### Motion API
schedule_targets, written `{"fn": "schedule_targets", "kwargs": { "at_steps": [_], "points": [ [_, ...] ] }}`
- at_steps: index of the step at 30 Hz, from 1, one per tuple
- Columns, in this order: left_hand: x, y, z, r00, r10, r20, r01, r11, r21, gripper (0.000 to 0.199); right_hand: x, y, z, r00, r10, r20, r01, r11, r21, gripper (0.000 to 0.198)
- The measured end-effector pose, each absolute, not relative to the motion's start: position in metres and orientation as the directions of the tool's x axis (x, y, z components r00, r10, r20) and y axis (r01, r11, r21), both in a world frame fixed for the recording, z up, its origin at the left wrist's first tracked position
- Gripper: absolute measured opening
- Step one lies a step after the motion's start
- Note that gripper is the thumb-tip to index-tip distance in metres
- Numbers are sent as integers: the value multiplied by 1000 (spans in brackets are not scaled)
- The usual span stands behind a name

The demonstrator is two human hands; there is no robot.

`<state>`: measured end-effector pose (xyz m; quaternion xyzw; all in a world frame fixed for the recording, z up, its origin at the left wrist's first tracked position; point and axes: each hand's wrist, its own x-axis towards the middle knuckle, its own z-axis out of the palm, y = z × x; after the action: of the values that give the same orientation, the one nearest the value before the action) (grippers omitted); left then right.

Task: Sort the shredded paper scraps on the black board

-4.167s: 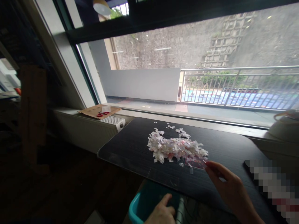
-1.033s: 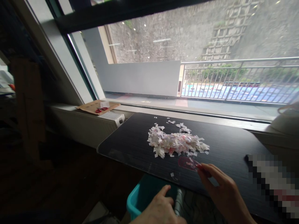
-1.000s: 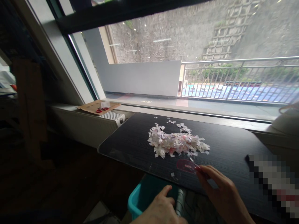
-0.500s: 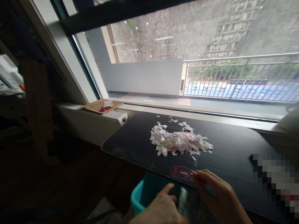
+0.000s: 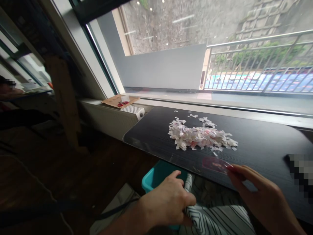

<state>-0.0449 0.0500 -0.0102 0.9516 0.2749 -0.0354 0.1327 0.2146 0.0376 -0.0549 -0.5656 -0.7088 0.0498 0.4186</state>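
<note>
Between the fingers and thumb of my right hand (image 5: 256, 182) is a thin, see-through pink plastic piece (image 5: 214, 164) with a rounded end, held low over the dark tabletop near its front edge. A spread heap of small white and pinkish paper scraps (image 5: 200, 135) lies on the table just beyond it. My left hand (image 5: 168, 195) is closed at the near rim of a teal bin (image 5: 149, 179) below the table edge, with the index finger stretched out over the opening. The grip itself is partly hidden. Patterned cloth (image 5: 202, 220) touches this hand.
The black table (image 5: 146, 130) stands against the window. On the sill at the left are a brown envelope (image 5: 111, 100) and red-handled scissors (image 5: 123, 103), beside a white radiator (image 5: 133, 111). A blurred-out object (image 5: 302, 173) lies at the table's right. Another person (image 5: 8, 86) is at far left.
The view has swung, shifting the table and paper heap rightward and up. My right hand has moved right with the pink piece. More of my left forearm and the patterned cloth shows.
</note>
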Motion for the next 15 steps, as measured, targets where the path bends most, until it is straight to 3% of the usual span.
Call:
{"fn": "schedule_targets", "kwargs": {
  "at_steps": [5,8,15],
  "points": [
    [-53,49,-16,823,558,-103,566,-792,231,27,241,38,-55,186,805,564,816,193,-545,22],
    [-52,51,-31,863,499,-76,503,-837,217,20,248,44,-55,258,777,575,809,152,-568,20],
    [-51,65,-95,909,380,172,383,-923,15,19,236,60,-70,228,818,528,790,162,-591,17]
  ]
}}
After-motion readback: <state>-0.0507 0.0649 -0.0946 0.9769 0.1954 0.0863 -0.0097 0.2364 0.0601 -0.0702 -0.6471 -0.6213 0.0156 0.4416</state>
